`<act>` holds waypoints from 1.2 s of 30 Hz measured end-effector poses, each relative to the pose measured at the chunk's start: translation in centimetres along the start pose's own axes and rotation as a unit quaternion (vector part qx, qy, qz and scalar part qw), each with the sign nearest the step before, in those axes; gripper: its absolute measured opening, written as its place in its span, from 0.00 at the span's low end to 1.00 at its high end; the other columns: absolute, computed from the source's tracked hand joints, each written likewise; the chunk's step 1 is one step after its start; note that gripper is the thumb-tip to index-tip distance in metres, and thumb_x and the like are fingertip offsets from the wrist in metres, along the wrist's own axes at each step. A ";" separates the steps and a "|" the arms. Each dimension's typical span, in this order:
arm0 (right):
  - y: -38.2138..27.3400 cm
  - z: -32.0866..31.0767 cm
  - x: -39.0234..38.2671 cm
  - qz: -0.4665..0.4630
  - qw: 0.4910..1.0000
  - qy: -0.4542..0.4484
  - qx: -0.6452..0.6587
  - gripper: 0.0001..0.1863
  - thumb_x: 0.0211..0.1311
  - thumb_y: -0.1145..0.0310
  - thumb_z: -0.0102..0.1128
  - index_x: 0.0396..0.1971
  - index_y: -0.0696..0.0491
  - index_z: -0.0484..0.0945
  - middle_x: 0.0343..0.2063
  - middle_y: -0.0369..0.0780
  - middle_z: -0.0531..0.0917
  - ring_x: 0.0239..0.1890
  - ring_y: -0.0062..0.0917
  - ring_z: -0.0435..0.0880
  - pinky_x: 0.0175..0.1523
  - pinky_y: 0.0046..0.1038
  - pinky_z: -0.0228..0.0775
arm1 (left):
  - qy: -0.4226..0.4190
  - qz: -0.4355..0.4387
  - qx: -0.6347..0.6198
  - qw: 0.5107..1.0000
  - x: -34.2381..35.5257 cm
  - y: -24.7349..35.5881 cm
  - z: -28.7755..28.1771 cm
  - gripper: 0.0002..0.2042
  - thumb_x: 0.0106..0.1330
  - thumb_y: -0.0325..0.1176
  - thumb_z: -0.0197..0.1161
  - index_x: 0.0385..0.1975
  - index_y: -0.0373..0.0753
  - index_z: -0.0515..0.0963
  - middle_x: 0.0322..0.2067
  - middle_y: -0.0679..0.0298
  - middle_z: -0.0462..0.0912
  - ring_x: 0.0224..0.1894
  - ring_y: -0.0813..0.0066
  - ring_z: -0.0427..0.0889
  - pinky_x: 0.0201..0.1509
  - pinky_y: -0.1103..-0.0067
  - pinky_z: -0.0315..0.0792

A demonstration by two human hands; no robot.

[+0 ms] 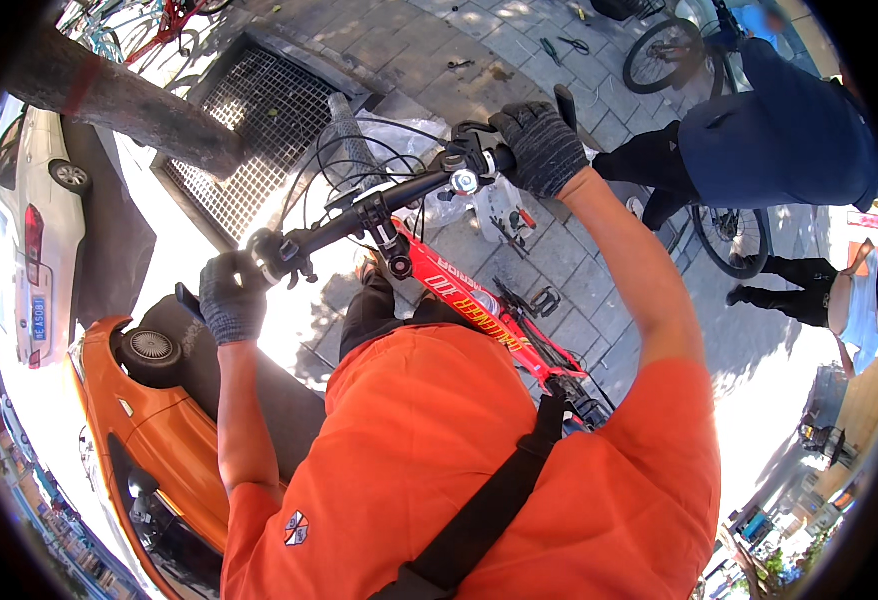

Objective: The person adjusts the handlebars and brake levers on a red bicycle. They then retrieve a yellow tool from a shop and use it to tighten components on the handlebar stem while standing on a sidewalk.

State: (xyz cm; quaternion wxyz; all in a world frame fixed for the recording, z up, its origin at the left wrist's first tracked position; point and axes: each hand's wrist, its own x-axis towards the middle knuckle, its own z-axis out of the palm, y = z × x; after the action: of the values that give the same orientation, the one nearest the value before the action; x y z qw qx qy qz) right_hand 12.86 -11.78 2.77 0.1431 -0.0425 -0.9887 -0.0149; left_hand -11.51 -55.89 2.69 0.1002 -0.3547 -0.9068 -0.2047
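Clasping both ends of the handlebar [411, 190], left hand [232, 298] and right hand [541, 150] curl round it; the bar slants between them, right end farther forward, and the red bicycle frame [449, 283] runs back beside the orange shirt [429, 430].

The orange shirt [424, 430] partly hides the red bicycle [472, 304].

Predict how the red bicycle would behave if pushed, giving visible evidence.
The red bicycle looks thick-tubed, so likely stiff. Its wide handlebar might swivel if the gloved left hand or right hand pushed unevenly. Narrow overall, the red bicycle might tip if released.
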 end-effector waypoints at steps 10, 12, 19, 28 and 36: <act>0.0 0.0 0.2 0.019 0.999 -0.043 -0.007 0.29 0.50 0.61 0.67 0.55 0.53 0.79 0.49 0.48 0.82 0.54 0.43 0.80 0.63 0.46 0.68 | 0.009 0.104 0.032 0.994 0.0 0.0 0.0 0.07 0.71 0.31 0.57 0.32 0.38 0.79 0.30 0.56 0.80 0.35 0.53 0.80 0.40 0.59 0.72; 0.4 0.7 -0.1 0.017 0.999 -0.033 0.001 0.24 0.50 0.60 0.69 0.47 0.54 0.81 0.42 0.46 0.81 0.48 0.43 0.80 0.57 0.43 0.71 | 0.021 0.071 0.009 0.997 0.1 0.4 0.2 0.09 0.71 0.32 0.58 0.28 0.37 0.77 0.25 0.53 0.79 0.30 0.49 0.79 0.36 0.57 0.71; -0.2 1.3 -1.0 0.036 0.999 -0.011 -0.008 0.23 0.51 0.61 0.69 0.48 0.54 0.81 0.42 0.47 0.82 0.48 0.44 0.80 0.56 0.44 0.72 | 0.029 0.079 0.012 0.996 0.7 0.2 -0.1 0.11 0.70 0.32 0.60 0.25 0.36 0.77 0.24 0.52 0.79 0.30 0.49 0.80 0.36 0.56 0.71; -3.4 0.0 -2.5 0.147 0.985 -0.018 -0.083 0.38 0.53 0.60 0.69 0.66 0.52 0.72 0.63 0.49 0.75 0.67 0.43 0.73 0.75 0.46 0.56 | 0.019 0.146 0.032 0.989 3.9 0.0 -0.3 0.17 0.72 0.35 0.59 0.58 0.38 0.78 0.53 0.48 0.83 0.59 0.48 0.79 0.64 0.57 0.70; -17.8 4.1 -7.4 0.485 0.856 0.178 -0.016 0.37 0.54 0.66 0.68 0.66 0.56 0.68 0.62 0.54 0.72 0.66 0.50 0.70 0.71 0.48 0.62 | -0.003 0.166 -0.073 0.983 3.3 -0.8 -1.8 0.21 0.66 0.35 0.64 0.59 0.43 0.77 0.55 0.55 0.82 0.63 0.50 0.77 0.68 0.54 0.66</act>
State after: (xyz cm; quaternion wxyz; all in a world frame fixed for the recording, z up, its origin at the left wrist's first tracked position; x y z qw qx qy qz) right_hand 17.20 -29.98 -3.52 0.3051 -0.5159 -0.7998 0.0336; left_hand -14.39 -55.23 5.19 0.1036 -0.5071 -0.8182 -0.2502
